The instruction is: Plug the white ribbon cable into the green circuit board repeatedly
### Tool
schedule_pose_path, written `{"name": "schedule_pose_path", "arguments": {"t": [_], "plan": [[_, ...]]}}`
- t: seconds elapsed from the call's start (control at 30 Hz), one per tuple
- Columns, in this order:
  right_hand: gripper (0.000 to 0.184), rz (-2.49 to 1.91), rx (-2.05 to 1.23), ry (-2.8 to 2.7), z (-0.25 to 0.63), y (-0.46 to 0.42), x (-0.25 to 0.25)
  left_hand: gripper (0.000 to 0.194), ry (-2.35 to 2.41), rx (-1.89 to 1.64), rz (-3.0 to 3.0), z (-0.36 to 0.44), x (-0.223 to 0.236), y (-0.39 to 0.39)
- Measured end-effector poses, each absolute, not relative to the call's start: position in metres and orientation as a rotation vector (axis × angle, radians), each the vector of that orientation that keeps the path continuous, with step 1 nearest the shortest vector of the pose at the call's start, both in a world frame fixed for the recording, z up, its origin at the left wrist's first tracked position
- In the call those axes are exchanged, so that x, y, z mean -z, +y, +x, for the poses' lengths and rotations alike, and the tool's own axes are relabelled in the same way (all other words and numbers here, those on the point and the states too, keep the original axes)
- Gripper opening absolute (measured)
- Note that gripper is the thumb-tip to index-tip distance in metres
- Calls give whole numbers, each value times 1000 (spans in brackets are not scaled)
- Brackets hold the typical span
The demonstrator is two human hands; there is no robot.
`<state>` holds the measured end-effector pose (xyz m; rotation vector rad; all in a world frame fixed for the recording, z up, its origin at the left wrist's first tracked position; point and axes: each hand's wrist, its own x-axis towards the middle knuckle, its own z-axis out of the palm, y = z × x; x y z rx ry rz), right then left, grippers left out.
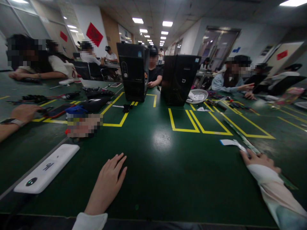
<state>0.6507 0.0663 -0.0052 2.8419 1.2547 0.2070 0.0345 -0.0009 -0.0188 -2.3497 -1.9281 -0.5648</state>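
Note:
My left hand (110, 179) lies palm down on the green table, fingers stretched out and nothing in it. At the right, my right hand (262, 161) is closed over a long, thin green strip (244, 139) that looks like a circuit board. The strip shows on both sides of the hand and slants across the tabletop. A white flat ribbon cable (231, 143) with a blue end reaches to my right thumb and forefinger; whether they pinch it I cannot tell. My right fingertips are partly hidden.
Two black computer towers (133, 72) (181, 80) stand mid-table, near yellow tape outlines. A white device (51, 166) lies at left. Another person's hand (25, 113) rests near dark cables and tools. A white basket (198, 95) sits behind. Several people sit around.

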Motion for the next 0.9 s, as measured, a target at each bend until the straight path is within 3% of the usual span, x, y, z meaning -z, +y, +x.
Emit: {"name": "schedule_pose_path", "arguments": {"t": [0.4, 0.6, 0.9], "plan": [[70, 3006, -24, 1080, 636, 73, -3, 50, -1932, 549, -2355, 37, 15, -2], [67, 3011, -227, 1220, 641, 70, 6, 50, -1938, 557, -2349, 37, 15, -2], [51, 2606, -418, 1839, 639, 94, 18, 50, -1925, 565, -2346, 37, 17, -1]]}}
